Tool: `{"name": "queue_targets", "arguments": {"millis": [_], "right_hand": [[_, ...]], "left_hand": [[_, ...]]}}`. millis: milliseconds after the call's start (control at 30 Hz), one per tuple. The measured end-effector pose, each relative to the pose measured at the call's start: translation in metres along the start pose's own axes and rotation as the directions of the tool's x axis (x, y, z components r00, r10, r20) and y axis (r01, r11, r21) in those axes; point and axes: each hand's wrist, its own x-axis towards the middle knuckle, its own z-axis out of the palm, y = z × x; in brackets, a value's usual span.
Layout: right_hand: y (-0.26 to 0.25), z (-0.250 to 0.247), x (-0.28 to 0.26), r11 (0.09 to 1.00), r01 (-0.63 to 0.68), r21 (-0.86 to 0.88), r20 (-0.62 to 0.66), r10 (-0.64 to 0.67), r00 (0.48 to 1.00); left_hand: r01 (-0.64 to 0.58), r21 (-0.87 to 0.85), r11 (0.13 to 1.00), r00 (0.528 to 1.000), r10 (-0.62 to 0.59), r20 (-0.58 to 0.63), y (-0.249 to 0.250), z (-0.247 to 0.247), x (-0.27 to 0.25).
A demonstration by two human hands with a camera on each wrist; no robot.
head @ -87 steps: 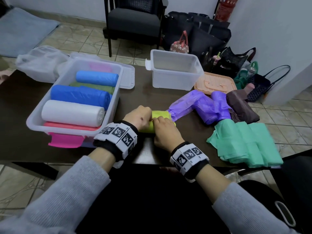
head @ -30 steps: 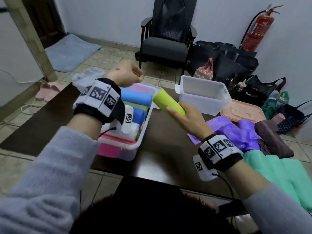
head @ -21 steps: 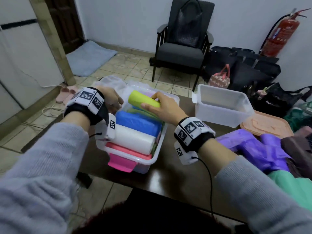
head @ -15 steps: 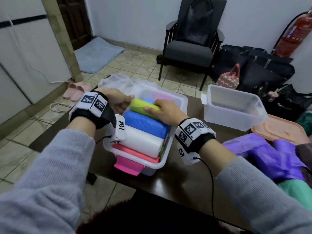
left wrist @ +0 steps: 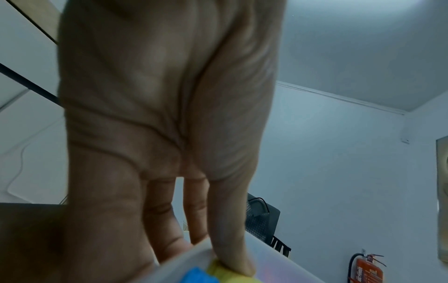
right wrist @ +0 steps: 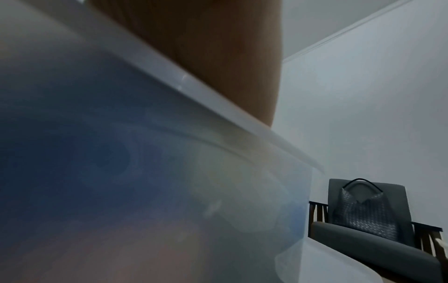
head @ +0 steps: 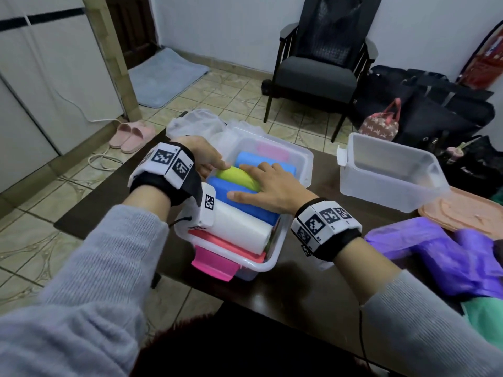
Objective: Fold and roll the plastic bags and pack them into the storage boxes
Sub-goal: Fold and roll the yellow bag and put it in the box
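Observation:
A clear storage box [head: 273, 263] on the dark table holds rolled bags: white [head: 239, 229], blue [head: 245, 204], light blue [head: 262, 161] and a yellow-green roll [head: 235, 176] on top between the blue ones. My right hand [head: 261, 182] lies flat on the yellow-green roll with straight fingers and presses it down. My left hand [head: 213, 164] is at the box's left wall. In the left wrist view its thumb [left wrist: 230, 249] touches the yellow-green roll's end [left wrist: 218, 272], and the fingers reach down outside the wall. The right wrist view shows mostly the box's wall [right wrist: 169, 153].
An empty clear box [head: 381, 195] stands to the right, with an orange lid [head: 462, 210] beside it. Loose purple bags [head: 441, 254] and green bags [head: 484, 311] lie at the table's right. A pink latch [head: 215, 263] hangs off the full box. A chair [head: 318, 72] stands behind.
The yellow-green roll was rolled on the table, then carried left in my right hand and set into the full box. My right hand now lies flat on it; my left hand came to the box's wall.

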Motion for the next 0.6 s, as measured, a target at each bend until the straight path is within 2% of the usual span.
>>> {"name": "queue_targets", "arguments": {"millis": [200,300,367,433,500,533,600], "right_hand": [[0.004,0.005,0.0,0.999,0.027,-0.045,-0.058,-0.03,0.998],[0.002,0.006,-0.006,0.996,0.026,-0.089,-0.106,-0.035,0.994],[0.003,0.007,-0.01,0.999,0.047,0.025,-0.193,-0.041,0.98],[0.007,0.011,-0.018,0.969,0.098,0.228,-0.358,-0.01,0.934],[0.014,0.018,-0.034,0.913,0.121,0.39,-0.511,0.105,0.853],[0.021,0.022,-0.044,0.884,0.115,0.454,-0.557,0.181,0.811],[0.042,0.03,-0.072,0.839,0.049,0.542,-0.57,0.325,0.755]], "left_hand": [[-0.026,0.106,0.994,0.997,0.033,-0.072,0.005,0.003,-0.004],[-0.04,0.268,0.963,0.988,0.079,-0.135,0.01,0.008,-0.007],[-0.034,0.381,0.924,0.982,0.102,-0.16,0.015,0.012,-0.009],[-0.019,0.501,0.865,0.977,0.122,-0.173,0.023,0.017,-0.014],[-0.011,0.633,0.774,0.969,0.165,-0.185,0.036,0.024,-0.026],[-0.024,0.674,0.738,0.964,0.196,-0.181,0.045,0.029,-0.032],[-0.082,0.709,0.701,0.95,0.27,-0.158,0.064,0.04,-0.046]]}}
